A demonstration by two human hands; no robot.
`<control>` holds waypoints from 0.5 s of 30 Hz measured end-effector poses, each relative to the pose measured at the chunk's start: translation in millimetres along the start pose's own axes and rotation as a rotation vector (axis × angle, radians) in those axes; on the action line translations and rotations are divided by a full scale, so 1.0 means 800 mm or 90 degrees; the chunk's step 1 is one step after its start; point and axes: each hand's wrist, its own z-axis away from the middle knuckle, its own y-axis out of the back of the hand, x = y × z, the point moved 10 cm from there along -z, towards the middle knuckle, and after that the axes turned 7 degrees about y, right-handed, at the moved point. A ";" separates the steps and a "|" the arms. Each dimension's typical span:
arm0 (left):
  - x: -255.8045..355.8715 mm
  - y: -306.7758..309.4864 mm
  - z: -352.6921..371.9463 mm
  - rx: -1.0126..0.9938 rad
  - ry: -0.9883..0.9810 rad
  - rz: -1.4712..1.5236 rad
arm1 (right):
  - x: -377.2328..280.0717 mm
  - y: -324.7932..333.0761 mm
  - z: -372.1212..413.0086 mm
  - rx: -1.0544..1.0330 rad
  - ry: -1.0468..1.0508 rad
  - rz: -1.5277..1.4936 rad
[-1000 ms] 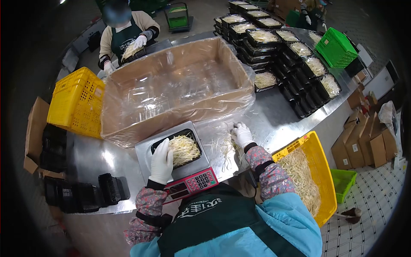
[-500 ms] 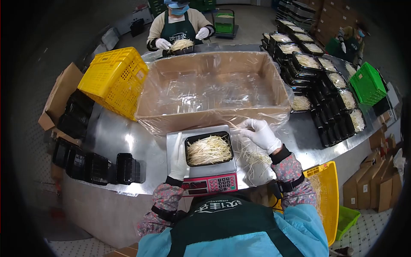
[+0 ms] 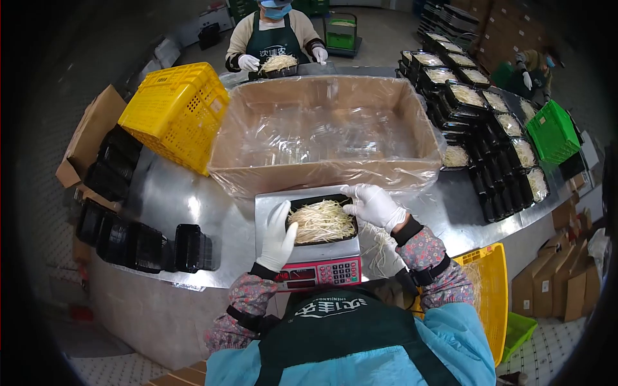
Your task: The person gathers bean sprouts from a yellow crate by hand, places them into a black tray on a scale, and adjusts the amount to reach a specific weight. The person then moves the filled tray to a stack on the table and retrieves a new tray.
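Observation:
A black plastic tray [image 3: 322, 242] heaped with pale bean sprouts [image 3: 322, 220] rests on the platform of a red-fronted weighing scale [image 3: 315, 273]. At the tray's left side is my gloved left hand [image 3: 278, 239], its fingers stretched upward and the thumb apart, close against the rim. My gloved right hand [image 3: 376, 207] reaches over the tray's upper right corner, thumb and forefinger apart at the edge of the sprouts. Its remaining fingers are bent and partly hidden. Loose sprouts [image 3: 380, 251] lie on the table to the right of the scale, below that hand.
Beyond the scale stands a large carton [image 3: 315, 177] lined with clear plastic. A yellow crate [image 3: 174, 116] leans at its left. Black trays [image 3: 145, 248] sit at left; filled trays [image 3: 467, 96] are stacked at right. Across the table, a co-worker [image 3: 277, 42] handles another filled tray.
My right hand has moved left from the loose sprouts to the tray's corner. My left hand has shifted closer over the tray's left rim, its thumb now spread. The view has shifted slightly.

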 end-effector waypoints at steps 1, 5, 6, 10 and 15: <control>0.031 -0.005 -0.005 -0.003 -0.048 -0.058 | -0.012 -0.008 0.004 0.001 0.040 0.028; 0.075 -0.044 -0.026 -0.094 -0.104 -0.182 | -0.034 -0.068 0.009 -0.047 0.128 0.107; 0.053 -0.057 -0.025 -0.113 -0.097 -0.156 | -0.021 -0.079 0.008 -0.064 0.120 0.104; 0.042 -0.048 -0.030 -0.151 -0.107 -0.058 | -0.014 -0.046 0.018 -0.022 0.112 -0.013; 0.074 -0.052 -0.041 -0.096 -0.145 -0.095 | -0.032 -0.040 0.022 0.089 0.045 -0.090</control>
